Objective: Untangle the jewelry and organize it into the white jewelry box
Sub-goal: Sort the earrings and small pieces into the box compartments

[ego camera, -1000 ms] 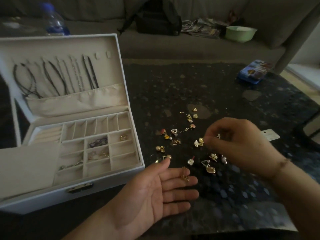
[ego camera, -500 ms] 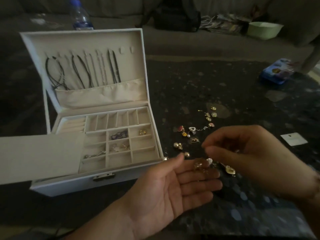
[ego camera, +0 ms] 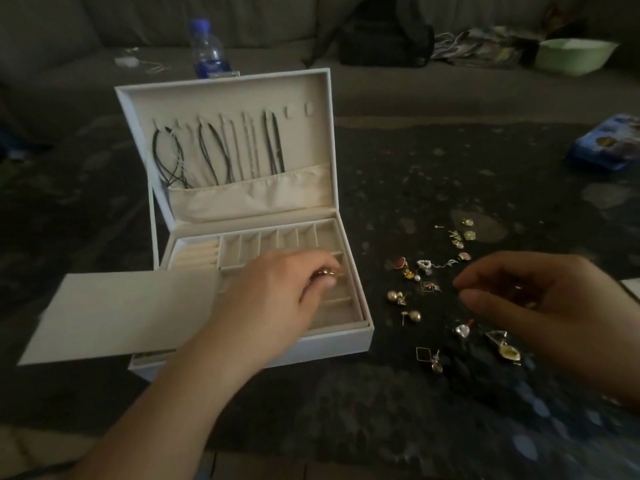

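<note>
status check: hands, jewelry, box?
Left hand over white jewelry box tray, pinching gold piece. Right hand above loose earrings on table, grip unclear. Nothing blocking the compartments.

The raised lid [ego camera: 225, 140] walls off the box [ego camera: 360, 320] at the back, and a flat card [ego camera: 114, 317] covers its left part. Scattered earrings [ego camera: 429, 282] crowd the table [ego camera: 433, 174] right of it; farther back, the table looks bare, though dim.
</note>
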Motion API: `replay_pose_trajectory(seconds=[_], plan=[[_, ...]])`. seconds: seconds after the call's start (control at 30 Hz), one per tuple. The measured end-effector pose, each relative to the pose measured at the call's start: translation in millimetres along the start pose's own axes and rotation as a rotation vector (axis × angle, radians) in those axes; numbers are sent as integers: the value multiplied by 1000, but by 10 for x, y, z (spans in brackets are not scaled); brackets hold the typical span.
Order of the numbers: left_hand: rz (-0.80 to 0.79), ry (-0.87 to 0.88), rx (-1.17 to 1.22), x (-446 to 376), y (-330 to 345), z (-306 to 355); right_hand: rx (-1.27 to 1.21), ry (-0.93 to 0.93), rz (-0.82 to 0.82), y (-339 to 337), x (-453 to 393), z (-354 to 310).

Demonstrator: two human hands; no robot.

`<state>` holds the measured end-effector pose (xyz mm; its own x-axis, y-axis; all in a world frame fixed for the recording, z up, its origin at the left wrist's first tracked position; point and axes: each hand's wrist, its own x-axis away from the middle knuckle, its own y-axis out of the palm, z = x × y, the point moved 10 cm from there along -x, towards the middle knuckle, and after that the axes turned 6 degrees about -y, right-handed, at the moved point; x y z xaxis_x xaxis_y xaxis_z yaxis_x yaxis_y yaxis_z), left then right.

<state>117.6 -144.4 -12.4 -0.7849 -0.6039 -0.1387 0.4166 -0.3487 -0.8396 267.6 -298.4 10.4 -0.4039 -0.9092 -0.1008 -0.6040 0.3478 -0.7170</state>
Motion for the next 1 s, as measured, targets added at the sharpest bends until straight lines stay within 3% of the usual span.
replay_pose_trajectory(seconds=[0.37,0.53,0.67,0.8,0.9,0.97,1.0], plan=[[-20,-92,-24,-35,82,-106,78,-32,52,-98,-10,48],[47,-71,29,-12,-4,-36,437,-36,-380,424,34,194],[274,111,90,81,-196,177,574,-130,-497,740,77,155],[348,350,114,276,-154,538,651,-183,-504,899,68,159],[312,460,189,431,1,761,713,-196,-460,943,67,158],[190,371,350,455,172,769,694,-167,-454,943,94,158],[97,245,460,440,288,729,660,-144,-446,913,103,156]])
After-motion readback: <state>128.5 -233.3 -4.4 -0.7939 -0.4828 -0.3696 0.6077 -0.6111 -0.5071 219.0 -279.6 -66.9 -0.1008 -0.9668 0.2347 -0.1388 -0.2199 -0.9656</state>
